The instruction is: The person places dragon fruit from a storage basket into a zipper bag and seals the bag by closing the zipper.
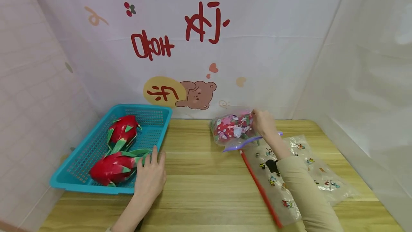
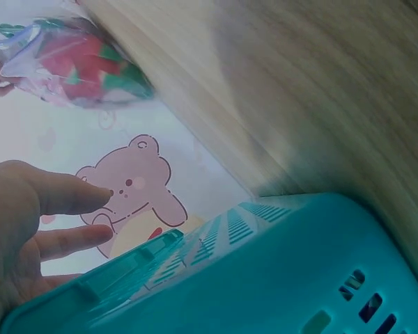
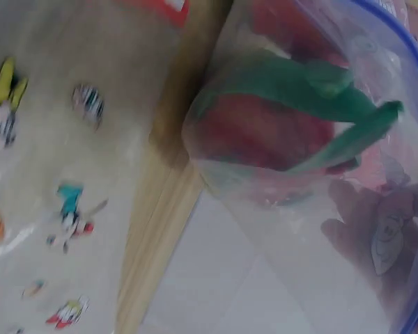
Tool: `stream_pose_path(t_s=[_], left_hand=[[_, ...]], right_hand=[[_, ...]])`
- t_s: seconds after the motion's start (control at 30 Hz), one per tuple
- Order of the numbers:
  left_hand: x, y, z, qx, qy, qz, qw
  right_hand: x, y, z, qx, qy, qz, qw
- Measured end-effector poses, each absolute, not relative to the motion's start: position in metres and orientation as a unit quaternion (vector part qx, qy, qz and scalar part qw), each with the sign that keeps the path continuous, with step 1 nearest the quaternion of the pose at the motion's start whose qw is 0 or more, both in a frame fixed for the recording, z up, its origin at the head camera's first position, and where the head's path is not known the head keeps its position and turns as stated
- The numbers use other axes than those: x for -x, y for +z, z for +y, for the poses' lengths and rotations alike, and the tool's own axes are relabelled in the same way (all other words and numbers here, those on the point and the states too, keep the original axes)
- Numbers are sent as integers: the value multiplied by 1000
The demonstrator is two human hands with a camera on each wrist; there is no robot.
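Note:
Two red artificial dragon fruits with green scales lie in a turquoise basket [image 1: 167, 115]: one [image 1: 122, 130] towards the back, the other [image 1: 112, 169] at the front. My left hand [image 1: 150, 179] hovers over the basket's front right corner, fingers extended and spread, beside the front fruit's green leaves. Nothing sits between its fingers [image 2: 73, 240] in the left wrist view. At the table's back, my right hand [image 1: 265, 122] pinches the edge of a clear printed zip bag [image 1: 230, 126] with a purple seal. A red and green dragon fruit [image 3: 265, 132] shows inside this bag.
Flat clear bags with cartoon prints [image 1: 273, 178] lie on the table's right side under my right forearm, one edged with a red seal strip [image 1: 260, 189]. Bare wood tabletop [image 1: 193, 182] lies between basket and bags. A printed curtain [image 1: 273, 63] hangs behind.

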State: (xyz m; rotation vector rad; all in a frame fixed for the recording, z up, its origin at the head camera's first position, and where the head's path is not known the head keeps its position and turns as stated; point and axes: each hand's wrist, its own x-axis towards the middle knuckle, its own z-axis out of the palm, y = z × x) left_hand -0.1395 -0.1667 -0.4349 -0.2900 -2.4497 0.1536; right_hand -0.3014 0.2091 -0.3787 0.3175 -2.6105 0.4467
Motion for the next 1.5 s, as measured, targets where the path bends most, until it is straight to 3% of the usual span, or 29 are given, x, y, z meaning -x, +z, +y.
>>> stream_pose_path(t_s=[0.63, 0.83, 1.03, 1.13, 1.27, 1.37, 1.5], left_hand=[[138, -433, -166, 110, 56, -936, 329], [138, -432, -166, 112, 57, -935, 332], [137, -433, -168, 113, 57, -934, 334], [137, -433, -169, 114, 59, -935, 332], [138, -434, -168, 112, 58, -935, 333], [139, -434, -168, 110, 54, -932, 341], [140, -435, -168, 105, 47, -927, 356]], right_hand=[[280, -370, 330, 72, 137, -957, 245], [269, -371, 347, 78, 125, -970, 191], [247, -365, 323, 50, 101, -984, 140], [228, -370, 295, 19, 75, -980, 184], [205, -390, 254, -102, 46, -936, 334], [193, -410, 227, -196, 26, -888, 415], [179, -432, 203, -234, 8, -890, 391]])
